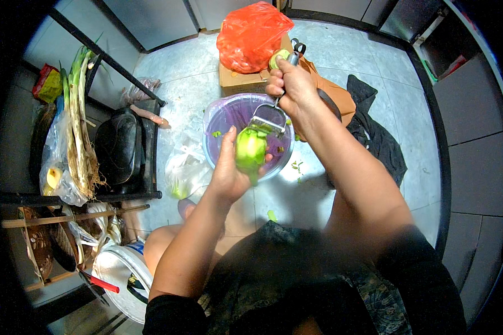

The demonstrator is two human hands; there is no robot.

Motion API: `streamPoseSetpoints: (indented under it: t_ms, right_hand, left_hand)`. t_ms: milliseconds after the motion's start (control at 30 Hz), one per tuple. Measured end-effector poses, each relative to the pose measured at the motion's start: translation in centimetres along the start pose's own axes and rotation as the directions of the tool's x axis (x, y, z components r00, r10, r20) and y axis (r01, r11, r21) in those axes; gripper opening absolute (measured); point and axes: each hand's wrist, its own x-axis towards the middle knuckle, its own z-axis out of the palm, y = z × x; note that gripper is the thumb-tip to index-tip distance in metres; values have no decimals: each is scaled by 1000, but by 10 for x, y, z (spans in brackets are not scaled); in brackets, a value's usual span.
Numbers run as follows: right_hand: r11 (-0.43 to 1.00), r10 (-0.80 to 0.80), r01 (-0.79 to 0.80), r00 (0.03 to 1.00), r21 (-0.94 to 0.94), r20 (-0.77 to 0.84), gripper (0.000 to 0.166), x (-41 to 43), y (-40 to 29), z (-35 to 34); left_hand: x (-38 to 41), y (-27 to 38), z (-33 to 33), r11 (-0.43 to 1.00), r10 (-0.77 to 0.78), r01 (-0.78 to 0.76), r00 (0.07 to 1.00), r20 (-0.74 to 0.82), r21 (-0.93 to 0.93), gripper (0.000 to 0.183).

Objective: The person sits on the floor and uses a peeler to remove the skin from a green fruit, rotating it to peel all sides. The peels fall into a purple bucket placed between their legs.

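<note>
My left hand (232, 171) grips a partly peeled, pale green vegetable (250, 150) from below, above a round bin lined with a purple plastic bag (218, 111). In my right hand (291, 83) is the grey handle of a metal Y-shaped peeler (270, 119), its blade at the top of the vegetable. Beyond my right fingers shows a round, pale green cut piece (279, 58); whether they hold it too, I cannot tell. Scraps of green peel (296, 166) lie on the floor beside the bin, and another bit of peel (272, 216) is nearer to me.
Behind the bin, a red plastic bag (253, 37) sits on a cardboard box (239, 82). A clear plastic bag (186, 169) lies left of the bin. Leeks (77, 125) and a black lidded container (119, 150) rest on the left rack. Dark cloth (377, 134) lies at right.
</note>
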Motion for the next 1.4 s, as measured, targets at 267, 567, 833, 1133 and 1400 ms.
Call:
streamPoseSetpoints:
  t_ms: [267,567,833,1133,1400]
  right_hand:
    - [993,-2,2,1000,-120,0,11,-8,14,8]
    - [972,-233,223,958,-78,-167,8,25,-7,-17]
    - [992,4,7,996,129,-88,14,18,0,-15]
    - [999,-44,42,996,-23,-79,13,6,11,-1]
    - [999,-37,36,999,-40,-16,11,4,14,1]
  left_hand:
    - [3,-3,2,959,154,-128,984,-85,252,44]
    - [-9,1,15,912,190,-196,980,53,359,47]
    - [-8,12,0,994,107,-106,994,-17,21,34]
    - [-1,0,6,895,315,-286,949,-32,342,15]
    - [5,-3,-1,863,350,-294,934,-68,411,8]
